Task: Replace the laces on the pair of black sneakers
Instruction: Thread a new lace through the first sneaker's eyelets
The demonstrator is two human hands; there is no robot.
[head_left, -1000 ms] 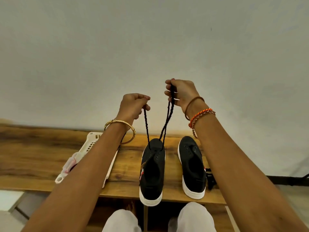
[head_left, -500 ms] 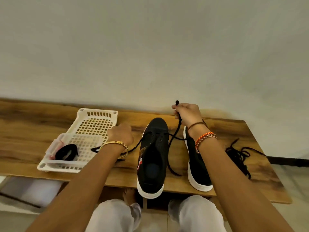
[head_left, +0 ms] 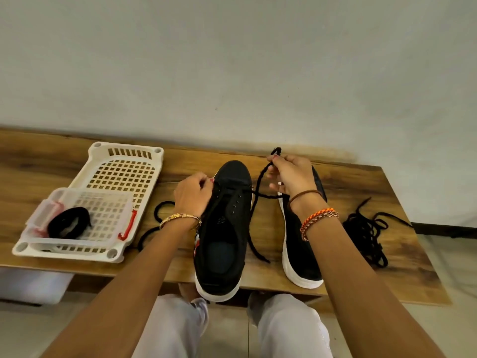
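Two black sneakers point(head_left: 224, 228) stand side by side on a wooden table point(head_left: 402, 254). The right hand point(head_left: 291, 177) pinches a black lace point(head_left: 254, 210) end above them; the left hand point(head_left: 192, 196) grips the left shoe's eyelet edge. A white basket point(head_left: 124, 161) sits nearby.

Home room, low wooden table point(head_left: 366, 182), plain plastered wall point(head_left: 232, 60), tiled floor point(head_left: 227, 329)
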